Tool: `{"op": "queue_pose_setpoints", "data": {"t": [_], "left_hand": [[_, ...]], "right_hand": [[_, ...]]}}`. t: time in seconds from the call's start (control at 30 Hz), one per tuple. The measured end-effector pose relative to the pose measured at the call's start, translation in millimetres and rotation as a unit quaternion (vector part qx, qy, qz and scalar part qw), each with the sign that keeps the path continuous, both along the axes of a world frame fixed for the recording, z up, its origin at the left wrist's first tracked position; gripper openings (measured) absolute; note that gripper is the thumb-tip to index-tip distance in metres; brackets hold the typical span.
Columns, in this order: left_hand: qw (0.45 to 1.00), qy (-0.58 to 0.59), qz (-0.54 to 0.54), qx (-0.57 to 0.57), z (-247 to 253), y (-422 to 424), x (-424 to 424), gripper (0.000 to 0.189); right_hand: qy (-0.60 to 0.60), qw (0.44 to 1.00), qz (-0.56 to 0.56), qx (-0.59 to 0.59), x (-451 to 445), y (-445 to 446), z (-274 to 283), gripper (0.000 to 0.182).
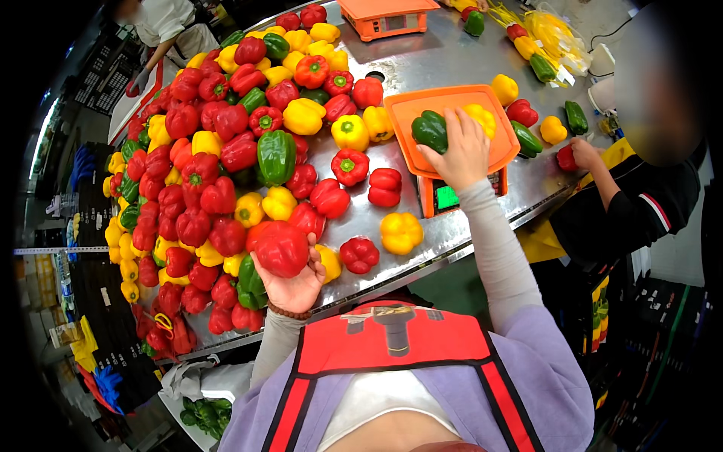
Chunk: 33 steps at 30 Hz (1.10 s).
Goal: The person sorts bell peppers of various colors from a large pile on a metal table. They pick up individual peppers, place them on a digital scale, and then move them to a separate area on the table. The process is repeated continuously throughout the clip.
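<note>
My left hand (pixel 294 285), palm up, holds a large red bell pepper (pixel 282 248) at the near side of the pile. My right hand (pixel 466 147) reaches over the orange tray (pixel 415 107) of a digital scale (pixel 427 195), its fingers between a green bell pepper (pixel 430 131) and a yellow bell pepper (pixel 480 120). The thumb is at the green pepper; whether the fingers grip either one cannot be told. Between my hands, loose red peppers (pixel 359 255) and a yellow pepper (pixel 401 233) lie on the metal table (pixel 446 237).
A big heap of red, yellow and green peppers (pixel 197 169) covers the table's left side. A second orange scale (pixel 390 17) stands at the far side. On the right, a person (pixel 621 198) holds a red pepper (pixel 566 159) near other loose peppers. Another person (pixel 169 28) stands at the upper left.
</note>
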<state>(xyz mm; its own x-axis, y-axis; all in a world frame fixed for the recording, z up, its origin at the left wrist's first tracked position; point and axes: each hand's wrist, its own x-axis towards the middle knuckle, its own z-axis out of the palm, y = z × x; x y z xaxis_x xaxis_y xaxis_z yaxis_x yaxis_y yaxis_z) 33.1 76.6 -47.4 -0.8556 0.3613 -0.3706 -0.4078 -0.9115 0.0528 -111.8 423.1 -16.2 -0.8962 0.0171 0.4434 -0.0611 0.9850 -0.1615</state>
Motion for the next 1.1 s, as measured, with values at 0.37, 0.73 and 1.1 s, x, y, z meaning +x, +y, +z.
{"op": "queue_pose_setpoints", "data": {"t": [0.37, 0.73, 1.1], "left_hand": [[1.000, -0.015, 0.011, 0.011, -4, -1, 1, 0.093], [1.000, -0.015, 0.007, 0.023, -8, 0, 0, 0.093], [0.999, -0.008, 0.021, 0.039, -5, -3, -6, 0.093]], "right_hand": [[0.031, 0.978, 0.124, -0.162, -55, 11, 2, 0.075], [0.042, 0.996, -0.073, 0.037, -19, 15, -5, 0.072], [0.189, 0.838, -0.010, -0.512, 53, 90, -9, 0.047]]}}
